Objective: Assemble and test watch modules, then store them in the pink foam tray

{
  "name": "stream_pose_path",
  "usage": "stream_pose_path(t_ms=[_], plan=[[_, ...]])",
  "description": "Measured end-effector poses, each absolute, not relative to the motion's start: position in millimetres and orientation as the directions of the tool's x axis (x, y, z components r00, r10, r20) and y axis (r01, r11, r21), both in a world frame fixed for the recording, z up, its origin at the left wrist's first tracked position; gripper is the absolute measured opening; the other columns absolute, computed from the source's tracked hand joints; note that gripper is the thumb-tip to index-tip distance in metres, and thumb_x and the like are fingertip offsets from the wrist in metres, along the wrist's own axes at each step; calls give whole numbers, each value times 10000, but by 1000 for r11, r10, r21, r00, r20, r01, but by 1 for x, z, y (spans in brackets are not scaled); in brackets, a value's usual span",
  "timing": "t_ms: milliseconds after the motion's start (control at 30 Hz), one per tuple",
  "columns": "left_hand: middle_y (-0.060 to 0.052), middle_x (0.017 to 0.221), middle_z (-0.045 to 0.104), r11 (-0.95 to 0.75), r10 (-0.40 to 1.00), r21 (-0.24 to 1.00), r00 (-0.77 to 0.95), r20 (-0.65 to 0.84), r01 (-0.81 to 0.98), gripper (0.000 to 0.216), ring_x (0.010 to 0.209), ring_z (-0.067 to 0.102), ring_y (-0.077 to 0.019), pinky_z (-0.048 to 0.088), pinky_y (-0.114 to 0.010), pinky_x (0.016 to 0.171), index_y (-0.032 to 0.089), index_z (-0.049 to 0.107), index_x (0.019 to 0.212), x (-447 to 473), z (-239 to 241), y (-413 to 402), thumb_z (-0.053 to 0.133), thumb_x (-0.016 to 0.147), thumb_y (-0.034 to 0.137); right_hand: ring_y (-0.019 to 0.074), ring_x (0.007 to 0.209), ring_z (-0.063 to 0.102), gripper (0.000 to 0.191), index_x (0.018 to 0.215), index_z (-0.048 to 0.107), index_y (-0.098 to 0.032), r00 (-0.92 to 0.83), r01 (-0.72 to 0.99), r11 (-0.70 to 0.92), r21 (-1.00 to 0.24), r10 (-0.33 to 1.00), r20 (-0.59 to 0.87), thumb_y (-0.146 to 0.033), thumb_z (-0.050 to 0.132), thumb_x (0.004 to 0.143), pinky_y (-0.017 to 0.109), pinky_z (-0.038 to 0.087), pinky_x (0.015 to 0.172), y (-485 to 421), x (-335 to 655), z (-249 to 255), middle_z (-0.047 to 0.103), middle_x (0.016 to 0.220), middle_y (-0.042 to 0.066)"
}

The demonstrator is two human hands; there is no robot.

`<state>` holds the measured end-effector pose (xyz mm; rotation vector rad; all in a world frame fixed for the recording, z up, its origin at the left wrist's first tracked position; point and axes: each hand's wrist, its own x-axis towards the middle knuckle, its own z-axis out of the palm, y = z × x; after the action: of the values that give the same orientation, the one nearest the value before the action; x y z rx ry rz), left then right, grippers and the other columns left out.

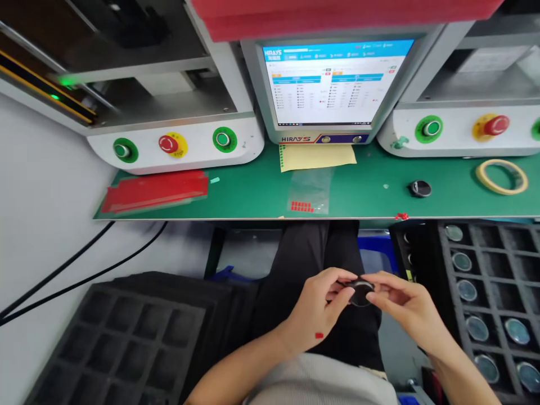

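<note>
Above my lap, a small round black disc with a shiny rim (361, 293) is pinched between both hands. My left hand (318, 304) grips its left edge with thumb and fingers, and a small red sticker (319, 336) is stuck near that wrist. On the disc's right edge, the thumb and fingers of my right hand (403, 301) are closed. The fingertips cover parts of its rim. A similar black round piece (420, 188) lies on the green bench (253, 194), beyond my right hand.
Right of me, a black foam tray (500, 275) holds several round glass-faced pieces. Stacked black foam trays (185, 315) stand at left. On the bench are red sheets (160, 191), a clear sheet with red stickers (310, 191) and a tape roll (502, 177). Behind stands a monitor (333, 93).
</note>
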<state>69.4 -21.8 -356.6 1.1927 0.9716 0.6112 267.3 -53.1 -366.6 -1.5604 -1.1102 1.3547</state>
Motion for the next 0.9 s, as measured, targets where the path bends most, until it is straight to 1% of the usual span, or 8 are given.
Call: stream_pose_path(t_ms=[100, 200, 300, 400, 467, 600, 733, 900], plan=[[-101, 1016, 709, 137, 808, 972, 546, -220, 189, 240, 899, 705, -192, 576, -295, 815, 168, 664, 1086, 64, -361, -16, 511, 930, 268, 153, 598, 626, 333, 909, 790, -218, 236, 85, -445, -891, 878, -416, -367, 852, 618, 249, 556, 544, -69, 300, -381, 690, 695, 42], [-63, 988, 739, -112, 831, 920, 544, -120, 374, 214, 853, 718, -181, 564, -270, 808, 225, 699, 1043, 55, -380, -1, 540, 901, 241, 169, 617, 661, 405, 891, 785, -208, 513, -74, -494, -866, 726, -458, -363, 894, 533, 278, 584, 582, -85, 339, -388, 729, 750, 58], [-49, 945, 754, -219, 867, 847, 495, -59, 485, 200, 741, 712, -182, 548, -258, 715, 243, 715, 992, 48, -412, 18, 552, 877, 254, 161, 611, 660, 428, 850, 765, -175, 747, -161, -409, -898, 544, -382, -341, 907, 482, 289, 587, 590, -97, 376, -387, 718, 721, 43], [-52, 799, 737, -267, 881, 825, 473, -1, 498, 185, 612, 658, -184, 503, -267, 633, 212, 711, 911, 50, -446, 34, 551, 860, 288, 154, 650, 666, 383, 842, 723, -154, 889, -126, -352, -928, 374, -263, -353, 879, 554, 302, 592, 625, -102, 419, -393, 709, 773, 30], [-37, 772, 734, -336, 867, 788, 496, 46, 516, 164, 615, 658, -181, 482, -260, 652, 210, 709, 895, 52, -463, 38, 576, 854, 296, 120, 639, 646, 300, 883, 688, -133, 939, -107, -337, -935, 274, -206, -333, 815, 700, 282, 583, 631, -103, 451, -403, 683, 767, 8], [13, 787, 755, -595, 779, 536, 594, 200, 599, 148, 649, 691, -152, 443, -226, 643, 216, 702, 889, 54, -474, 34, 564, 889, 270, 113, 730, 640, 195, 1024, 622, -124, 968, -115, -323, -939, 175, -179, -295, 611, 929, 274, 568, 653, -93, 498, -421, 655, 903, 19], [21, 771, 748, -698, 714, 360, 637, 290, 618, 112, 625, 685, -131, 416, -218, 614, 182, 687, 910, 56, -472, 31, 586, 894, 230, 143, 832, 647, 223, 1090, 607, -134, 954, -139, -312, -940, 212, -211, -292, 604, 934, 310, 573, 714, -61, 520, -432, 646, 1021, 45], [52, 733, 735, -732, 675, 245, 631, 382, 635, 83, 579, 656, -102, 381, -213, 561, 191, 673, 905, 58, -476, 34, 593, 908, 213, 140, 820, 648, 219, 1080, 610, -132, 939, -146, -317, -937, 254, -232, -296, 602, 935, 304, 574, 704, -29, 539, -440, 649, 1009, 44]])
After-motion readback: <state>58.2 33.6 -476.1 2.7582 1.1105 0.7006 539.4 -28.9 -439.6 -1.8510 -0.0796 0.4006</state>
